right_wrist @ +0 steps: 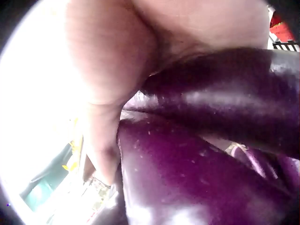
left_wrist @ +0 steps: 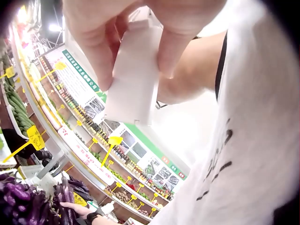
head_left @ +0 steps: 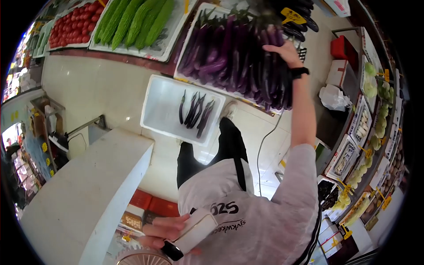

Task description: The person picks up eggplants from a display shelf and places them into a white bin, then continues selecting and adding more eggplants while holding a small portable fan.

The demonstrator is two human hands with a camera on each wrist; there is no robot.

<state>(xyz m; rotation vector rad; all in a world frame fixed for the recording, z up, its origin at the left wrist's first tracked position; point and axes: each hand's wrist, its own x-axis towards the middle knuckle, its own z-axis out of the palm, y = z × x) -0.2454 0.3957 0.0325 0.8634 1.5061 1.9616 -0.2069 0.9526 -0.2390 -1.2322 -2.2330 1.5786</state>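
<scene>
My right hand [head_left: 286,52] reaches into the right part of a heap of long purple eggplants [head_left: 229,48]. Its thumb and fingers grip an eggplant [head_left: 267,75] near the upper end. Up close in the right wrist view, the thumb lies along a glossy eggplant [right_wrist: 187,168], with another eggplant [right_wrist: 225,93] under the palm; the other fingers are hidden. Against the shirt front, my left hand [head_left: 163,229] holds a small white box-shaped object [head_left: 196,229]. Thumb and fingers pinch its sides in the left wrist view, where its plain white face [left_wrist: 133,75] shows.
Below the heap, a white foam box [head_left: 152,99] on the floor holds several thin eggplants [head_left: 194,110]. Bitter melons [head_left: 137,22] and tomatoes [head_left: 75,26] lie to the left. A pale counter [head_left: 84,190] stands lower left; a cable [head_left: 260,150] crosses the floor. Vegetable shelves [head_left: 349,163] line the right.
</scene>
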